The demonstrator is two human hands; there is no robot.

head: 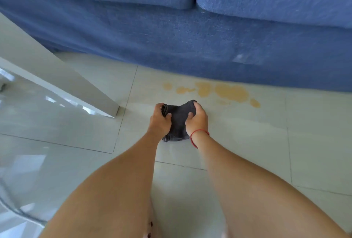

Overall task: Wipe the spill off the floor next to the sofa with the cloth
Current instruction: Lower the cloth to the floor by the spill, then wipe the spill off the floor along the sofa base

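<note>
A dark grey folded cloth (179, 121) is being gripped by both bare hands at once, approx. mid-frame, w/ both forearms being stretched fwd from the bottom edge. The left hand (160, 121) is being closed round the cloth's left side, thumb on top; the right hand (198, 121) is being clenched on the right side, w/ a thin red string bracelet (198, 134) being worn at the wrist. The cloth's near end is being hung just above or against the pale glossy tiled floor (247, 142); contact can't be told. A pale orange spill (231, 92), several blotches in a row, is being shown on the tiles beyond the cloth & to its right, near but apart from it, just beside the base of the blue fabric sofa (171, 37). A white slanted table leg (57, 77) is being seen at left, foot on the floor.
</note>
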